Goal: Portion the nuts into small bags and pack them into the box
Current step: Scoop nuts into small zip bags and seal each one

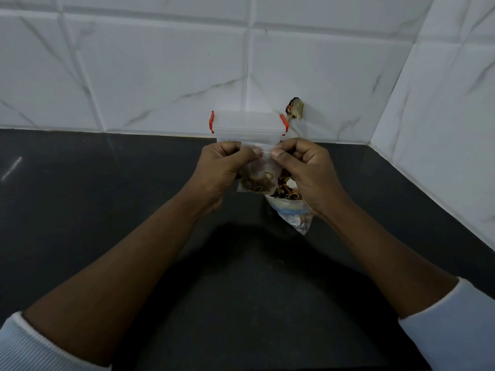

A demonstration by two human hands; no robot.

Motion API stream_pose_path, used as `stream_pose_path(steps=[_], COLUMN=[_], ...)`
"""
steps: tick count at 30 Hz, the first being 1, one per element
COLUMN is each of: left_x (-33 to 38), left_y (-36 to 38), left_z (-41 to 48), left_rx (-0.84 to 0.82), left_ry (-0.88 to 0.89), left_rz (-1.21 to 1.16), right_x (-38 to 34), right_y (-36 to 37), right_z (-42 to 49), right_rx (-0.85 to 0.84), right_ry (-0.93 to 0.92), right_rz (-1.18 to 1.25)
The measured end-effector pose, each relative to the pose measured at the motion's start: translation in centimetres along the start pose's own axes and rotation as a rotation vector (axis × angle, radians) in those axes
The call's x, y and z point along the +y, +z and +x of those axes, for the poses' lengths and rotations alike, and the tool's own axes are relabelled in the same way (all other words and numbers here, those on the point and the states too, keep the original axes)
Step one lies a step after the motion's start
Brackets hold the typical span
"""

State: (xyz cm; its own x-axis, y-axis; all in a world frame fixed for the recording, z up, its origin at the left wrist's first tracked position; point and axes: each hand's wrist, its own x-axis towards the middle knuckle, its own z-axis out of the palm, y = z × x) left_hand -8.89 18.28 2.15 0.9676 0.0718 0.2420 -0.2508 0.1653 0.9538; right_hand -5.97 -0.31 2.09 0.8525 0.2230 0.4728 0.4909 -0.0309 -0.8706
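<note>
A small clear bag with nuts in its bottom hangs in the air above the black counter. My left hand pinches the bag's top strip on the left, and my right hand pinches it on the right. Below my right hand lies a larger clear bag with loose nuts at its mouth. Behind the hands, a clear plastic box with its lid on and red clips stands against the tiled wall.
The black counter runs left and toward me. White tiled walls meet in a corner at the right. A small dark damaged spot marks the wall right of the box.
</note>
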Motion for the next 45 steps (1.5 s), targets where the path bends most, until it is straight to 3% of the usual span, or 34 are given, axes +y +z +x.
stream_pose_path(steps=[10, 19, 25, 35, 39, 45], left_x=[-0.3, -0.4, -0.3, -0.1, 0.1, 0.2], left_y=[-0.1, -0.4, -0.6, -0.6, -0.8, -1.4], left_z=[0.1, 0.3, 0.4, 0.3, 0.3, 0.6], left_rx=[-0.12, -0.086, -0.064, -0.047, -0.134, -0.1], left_ry=[-0.025, 0.059, 0.001, 0.028, -0.008, -0.039], left_rz=[0.024, 0.114, -0.027, -0.037, -0.015, -0.009], right_x=[-0.4, -0.6, -1.0, -1.1, -0.9, -0.8], right_y=[0.0, 0.1, 0.0, -0.3, -0.2, -0.1], right_z=[-0.1, -0.4, -0.4, -0.2, -0.2, -0.2], right_rx=[-0.044, -0.028, 0.043, -0.051, -0.048, -0.037], right_ry=[-0.067, -0.095, -0.06, 0.028, -0.011, -0.019], right_rz=[-0.125, -0.171, -0.109, -0.028, -0.097, -0.137])
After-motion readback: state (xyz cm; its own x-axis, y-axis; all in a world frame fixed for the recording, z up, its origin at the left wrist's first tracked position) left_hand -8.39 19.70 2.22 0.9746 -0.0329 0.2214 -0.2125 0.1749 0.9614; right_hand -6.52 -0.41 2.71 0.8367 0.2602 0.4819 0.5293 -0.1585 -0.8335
